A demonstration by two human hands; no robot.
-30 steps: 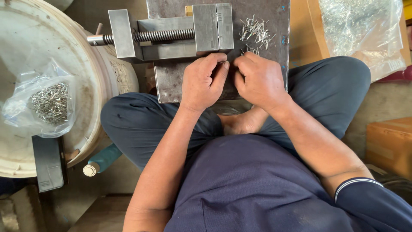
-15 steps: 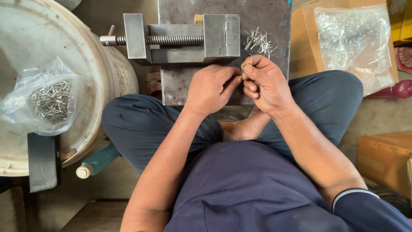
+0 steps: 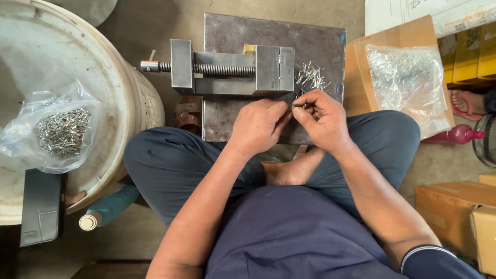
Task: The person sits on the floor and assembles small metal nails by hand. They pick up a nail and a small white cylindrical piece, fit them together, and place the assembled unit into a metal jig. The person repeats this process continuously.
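Small metal pin [image 3: 298,107] pinched between right hand [image 3: 323,121] fingers, left hand [image 3: 257,126] fingers pressed against it from beside. Just beyond the fingertips, loose pile of pins [image 3: 311,77] on the steel plate [image 3: 227,121], beside the vise [image 3: 232,70]. Off left, bag of pins [image 3: 59,132] on a white drum [image 3: 129,98]; off right, another bag [image 3: 405,80]. Seemingly midway: many pins left.
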